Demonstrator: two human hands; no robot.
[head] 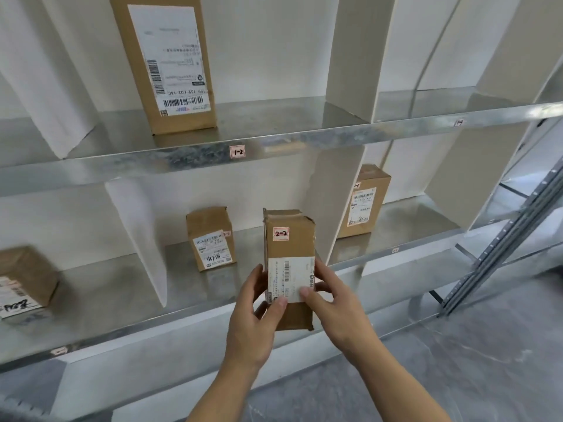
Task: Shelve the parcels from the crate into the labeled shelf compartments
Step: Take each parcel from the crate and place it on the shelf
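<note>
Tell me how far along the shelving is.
Done: a tall parcel stands above the 1-2 label; a left parcel, middle parcel and right parcel sit on the lower shelf. In hand: left grip and right grip hold the 2-2 parcel before the middle compartment. Left: setting it in; the crate is out of view.

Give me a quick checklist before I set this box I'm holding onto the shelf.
1. Grip: left hand and right hand both hold the brown cardboard parcel: ok.
2. Destination: its red-bordered sticker reads 2-2: ok.
3. Row: the white shelf tag above reads 1-2, so this is likely the row below: ok.
4. This compartment's own tag: hidden: cannot tell.
5. Room: bare grey metal shelf beside the small brown cardboard box: ok.
</note>
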